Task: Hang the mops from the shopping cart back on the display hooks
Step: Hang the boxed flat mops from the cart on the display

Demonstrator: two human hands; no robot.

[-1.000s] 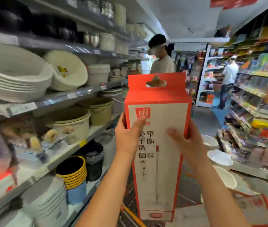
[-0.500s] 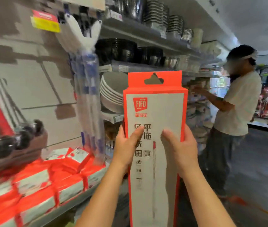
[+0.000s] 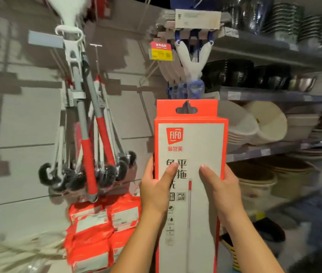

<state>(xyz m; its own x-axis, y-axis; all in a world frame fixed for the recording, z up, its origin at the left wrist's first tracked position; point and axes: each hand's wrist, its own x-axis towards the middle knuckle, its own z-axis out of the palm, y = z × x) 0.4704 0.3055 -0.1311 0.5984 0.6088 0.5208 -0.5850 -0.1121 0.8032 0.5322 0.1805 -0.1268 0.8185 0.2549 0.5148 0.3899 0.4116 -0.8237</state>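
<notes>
I hold a tall red-and-white boxed mop (image 3: 192, 142) upright in front of me, its hang-hole tab at the top. My left hand (image 3: 156, 186) grips its left edge with the thumb across the front. My right hand (image 3: 220, 186) grips the right edge, thumb also on the front. The box stands before a grey slatted display wall (image 3: 18, 119). Several matching red mop boxes (image 3: 101, 223) hang low on that wall to the left of my box. A bare wire display hook (image 3: 144, 107) juts from the wall just left of the box top.
Red-handled brushes with black heads (image 3: 89, 170) hang in a bundle at the left. White and blue mop heads (image 3: 191, 62) hang above the box beside a red and yellow price tag (image 3: 161, 51). Shelves with bowls and basins (image 3: 270, 123) run along the right.
My view has swung left from the aisle to the display wall. The person by the shelves has left the view. Both hands keep the same hold on the box.
</notes>
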